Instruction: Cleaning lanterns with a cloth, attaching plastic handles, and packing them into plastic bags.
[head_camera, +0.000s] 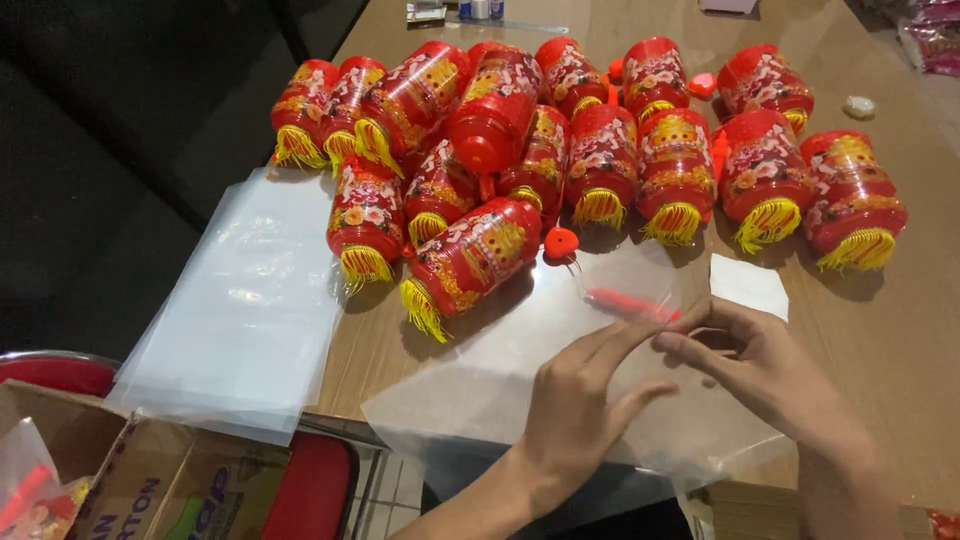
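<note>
We see both hands meeting over the near edge of a brown wooden table (900, 340), working the mouth of a clear plastic bag (560, 380) that lies flat before us. The left hand (575, 410) pinches the bag's upper edge between forefinger and thumb, fingers narrowly closed on the film. The right hand (760, 365) does likewise just beside it, fingertips nipped on the same edge. Inside the bag, near the fingertips, lies a thin red stick-like piece (630, 302); we cannot tell what it is. Beyond it lies a heap of red paper lanterns (590, 140) with yellow tassels, the nearest lantern (470, 255) on its side. A stack of clear plastic bags (245, 300) lies to the left, overhanging the table's edge, and a cardboard box (150, 480) sits below it.
</note>
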